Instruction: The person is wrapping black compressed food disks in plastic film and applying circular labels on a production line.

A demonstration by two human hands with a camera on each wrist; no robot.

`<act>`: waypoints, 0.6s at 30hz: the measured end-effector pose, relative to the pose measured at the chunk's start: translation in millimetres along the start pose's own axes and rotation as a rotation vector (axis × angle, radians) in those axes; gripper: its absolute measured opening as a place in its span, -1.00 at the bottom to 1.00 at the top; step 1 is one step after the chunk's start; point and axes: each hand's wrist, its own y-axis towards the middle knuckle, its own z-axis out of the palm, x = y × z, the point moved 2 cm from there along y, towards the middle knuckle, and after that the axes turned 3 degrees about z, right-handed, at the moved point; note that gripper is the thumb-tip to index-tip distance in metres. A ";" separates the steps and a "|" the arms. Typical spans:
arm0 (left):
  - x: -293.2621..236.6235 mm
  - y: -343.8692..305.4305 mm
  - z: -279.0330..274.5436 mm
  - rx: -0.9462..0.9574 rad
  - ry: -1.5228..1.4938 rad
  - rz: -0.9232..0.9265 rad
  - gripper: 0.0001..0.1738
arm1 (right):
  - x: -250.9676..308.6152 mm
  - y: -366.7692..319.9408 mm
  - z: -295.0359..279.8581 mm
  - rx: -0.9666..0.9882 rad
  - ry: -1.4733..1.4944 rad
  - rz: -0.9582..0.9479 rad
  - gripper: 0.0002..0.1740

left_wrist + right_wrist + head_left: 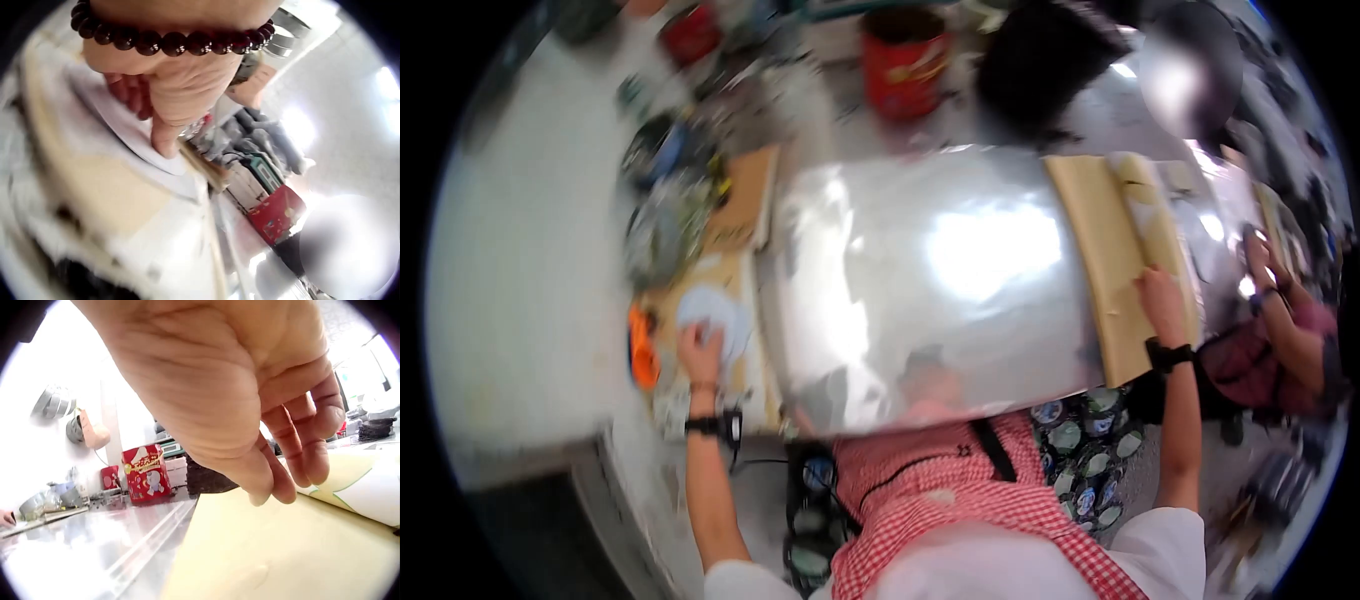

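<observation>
A white round disc (720, 308) lies flat left of the metal sheet (920, 290); a pale yellow board (1100, 260) lies on its right end.

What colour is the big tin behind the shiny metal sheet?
The tin is red with pale pictures on it; the right wrist view shows it best.

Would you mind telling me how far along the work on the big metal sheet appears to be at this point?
Done: the metal sheet lies spread out, the yellow board laid over its right end. In hand: the right hand hovers over that board, holding nothing; the left hand presses a white disc beside the sheet's left edge. Left: the sheet's shiny middle looks untouched, so most work probably remains.
</observation>
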 end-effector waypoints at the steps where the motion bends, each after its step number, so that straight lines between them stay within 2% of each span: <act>1: 16.9 -6.7 22.3 -0.094 -0.119 0.052 -0.71 | 5.2 -2.9 -14.3 -0.055 0.063 -0.013 -0.80; 2: 1.1 -12.7 18.7 -0.099 -0.069 0.011 -0.72 | 6.0 0.4 -22.8 -0.126 0.131 -0.069 -0.80; 4: -7.5 -23.4 19.0 -0.189 -0.226 -0.068 -0.81 | 22.8 21.7 -51.0 -0.250 0.229 -0.135 -0.80; 5: -5.2 -26.4 19.0 -0.181 -0.198 -0.044 -0.82 | 39.4 37.3 -73.4 -0.401 0.256 -0.206 -0.82; 7: -3.0 -28.9 17.5 -0.181 -0.172 -0.014 -0.83 | 69.8 91.0 -104.1 -0.614 0.336 -0.272 -0.83; 9: -6.4 -30.4 12.3 -0.164 -0.115 -0.086 -0.84 | 92.0 155.4 -139.3 -0.809 0.369 -0.305 -0.83; 10: -4.9 -27.7 6.8 -0.168 -0.115 -0.084 -0.84 | 100.0 188.1 -155.4 -0.844 0.434 -0.279 -0.80; 12: 7.3 -12.5 -2.3 -0.127 -0.307 -0.273 -0.80 | 103.9 256.4 -174.9 -0.991 0.442 -0.334 -0.69; 13: 16.7 -6.7 -12.2 -0.076 -0.374 -0.355 -0.70 | 100.9 291.8 -179.1 -0.955 0.468 -0.327 -0.63; 15: 38.0 3.8 -40.9 -0.082 -0.302 -0.327 -0.68 | 96.0 326.7 -178.5 -0.914 0.496 -0.319 -0.56; 17: 54.4 16.6 -55.7 -0.082 -0.228 -0.308 -0.64 | 98.8 341.4 -180.3 -0.482 0.361 -0.317 -0.52; 18: 61.8 20.5 -63.9 -0.185 -0.224 -0.324 -0.59 | 98.8 346.4 -186.0 -0.470 0.364 -0.321 -0.52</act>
